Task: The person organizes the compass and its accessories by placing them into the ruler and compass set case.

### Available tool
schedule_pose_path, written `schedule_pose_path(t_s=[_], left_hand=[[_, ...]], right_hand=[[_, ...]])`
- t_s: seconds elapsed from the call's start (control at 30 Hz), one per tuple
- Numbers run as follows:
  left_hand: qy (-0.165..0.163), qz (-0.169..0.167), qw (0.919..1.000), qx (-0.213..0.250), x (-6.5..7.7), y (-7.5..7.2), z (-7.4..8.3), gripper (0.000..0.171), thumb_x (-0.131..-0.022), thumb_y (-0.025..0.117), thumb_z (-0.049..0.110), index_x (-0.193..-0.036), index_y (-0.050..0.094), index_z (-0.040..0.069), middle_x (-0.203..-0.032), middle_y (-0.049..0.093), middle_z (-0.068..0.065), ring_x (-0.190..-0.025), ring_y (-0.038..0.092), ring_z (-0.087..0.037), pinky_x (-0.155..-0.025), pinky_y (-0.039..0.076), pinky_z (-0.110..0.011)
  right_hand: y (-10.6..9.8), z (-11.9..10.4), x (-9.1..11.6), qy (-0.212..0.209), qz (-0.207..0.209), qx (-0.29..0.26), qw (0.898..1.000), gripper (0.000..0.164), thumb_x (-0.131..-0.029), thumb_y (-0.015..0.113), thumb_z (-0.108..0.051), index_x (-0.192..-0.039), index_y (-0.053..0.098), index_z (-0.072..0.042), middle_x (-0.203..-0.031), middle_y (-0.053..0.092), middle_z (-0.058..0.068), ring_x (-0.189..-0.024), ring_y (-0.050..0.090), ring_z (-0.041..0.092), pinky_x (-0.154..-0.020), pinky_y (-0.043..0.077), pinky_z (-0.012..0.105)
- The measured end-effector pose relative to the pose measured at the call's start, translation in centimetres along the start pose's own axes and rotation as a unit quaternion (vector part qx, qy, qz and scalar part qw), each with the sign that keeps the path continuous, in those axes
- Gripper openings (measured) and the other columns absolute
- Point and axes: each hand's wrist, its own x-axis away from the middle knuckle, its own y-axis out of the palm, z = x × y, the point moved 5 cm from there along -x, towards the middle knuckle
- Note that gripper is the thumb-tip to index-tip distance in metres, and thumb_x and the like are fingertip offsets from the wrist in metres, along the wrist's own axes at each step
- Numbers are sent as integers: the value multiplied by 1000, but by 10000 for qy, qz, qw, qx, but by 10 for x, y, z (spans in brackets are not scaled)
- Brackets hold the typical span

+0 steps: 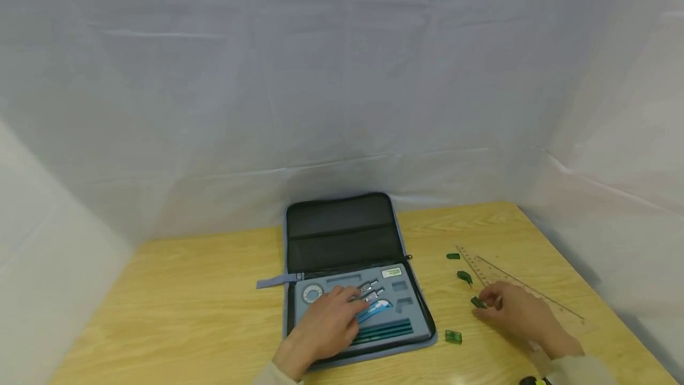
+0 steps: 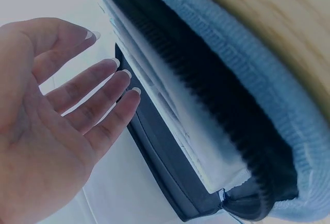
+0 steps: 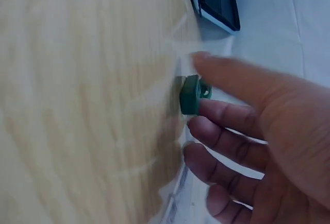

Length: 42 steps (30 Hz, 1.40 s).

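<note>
Small dark-green block [image 1: 478, 302] lies at the fingertips of the right hand [image 1: 515, 311], over a pale yellow wood-grain table [image 1: 203, 302]. Creased white sheeting [image 1: 347, 88] stands as walls behind the table and along both sides.

With twelve o'clock pointing away from the person, the block is between nine and ten o'clock from the right hand, and at three o'clock from the left hand [image 1: 328, 319], well apart from it. In the right wrist view the index finger touches the block; the thumb is blurred there, so I cannot tell whether the block is pinched or merely touched.

The left hand, fingers spread and slightly bent, is over an open black-lined zip case with blue-grey edging [image 1: 342, 215], among metal compasses [image 1: 371, 294], a blue-and-white tool [image 1: 376, 309] and a row of dark-green pencils [image 1: 382, 333].

From the block, an oval dark-green piece [image 1: 464, 278] and a flat dark-green piece [image 1: 453, 256] lie at eleven o'clock, and a rectangular green piece [image 1: 453, 337] at seven. A clear plastic drafting tool with marked edges [image 1: 534, 287] reaches from eleven round to three o'clock of the right hand.
</note>
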Motion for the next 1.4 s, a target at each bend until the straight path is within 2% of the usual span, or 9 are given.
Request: schedule_pose_path(t_s=[0.13,0.23,0.47,0.7,0.77,0.9,1.0,1.1,1.4], left_hand=[[-35,-7,10000,-1,1,1,-1,35,-88,58,13,-121,67,19,-124,58,-4,-106,56,-20,-80,50,-36],[-57,71,10000,-4,2,1,-1,34,-88,58,12,-120,67,18,-123,58,-3,-105,56,-20,-81,50,-36],[-186,141,9997,-45,6,-2,-5,31,-88,58,13,-117,68,18,-120,58,-2,-104,55,-18,-81,50,-36],[-299,273,9990,-168,11,-3,-10,29,-87,59,12,-115,69,17,-117,59,-2,-101,56,-19,-80,50,-36],[-294,328,9989,-178,12,-3,-11,29,-88,59,12,-114,70,16,-116,60,-2,-99,56,-19,-80,49,-35],[-366,344,9986,-187,15,-3,-14,29,-88,59,13,-115,69,17,-115,60,-2,-98,56,-18,-79,49,-34],[-456,331,9982,-218,18,-3,-18,29,-87,60,13,-114,69,17,-115,59,-2,-99,56,-19,-79,50,-34],[-501,350,9978,-248,21,-4,-21,28,-87,60,12,-113,69,16,-114,59,-2,-99,55,-19,-80,49,-34],[-614,505,9968,-94,33,-10,-27,27,-87,59,9,-112,70,13,-115,60,-5,-98,56,-21,-81,49,-35]], right_hand=[[3,-1,-1,-24,-95,-96,9999,26,-84,72,-38,-93,68,-14,-80,59,-7,-71,54,10,-61,46,33],[2,-2,-2,9,-67,42,10000,23,-85,70,-38,-91,68,-16,-78,60,-9,-69,54,9,-61,46,33],[-3,-3,-10,-72,13,395,9992,24,-84,70,-42,-91,70,-20,-82,62,-11,-73,56,8,-66,48,37],[-7,-13,-25,-335,-85,315,9989,24,-85,69,-40,-94,71,-17,-85,64,-10,-74,58,8,-66,50,35],[-7,-18,-29,-400,-55,341,9986,23,-85,70,-37,-95,71,-16,-85,64,-11,-74,59,7,-66,51,35],[-7,-34,-42,-799,71,392,9960,20,-86,70,-32,-95,72,-15,-82,64,-11,-71,59,6,-65,51,34],[-6,-48,-52,-1164,182,409,9922,17,-86,70,-30,-94,72,-16,-81,64,-11,-68,58,5,-62,50,31],[-4,-61,-60,-1346,283,497,9892,13,-85,72,-30,-93,73,-19,-82,64,-13,-67,56,3,-60,48,29],[14,-102,-84,-1543,-58,318,9875,10,-85,72,-26,-93,73,-19,-84,63,-11,-70,56,5,-61,48,29]])
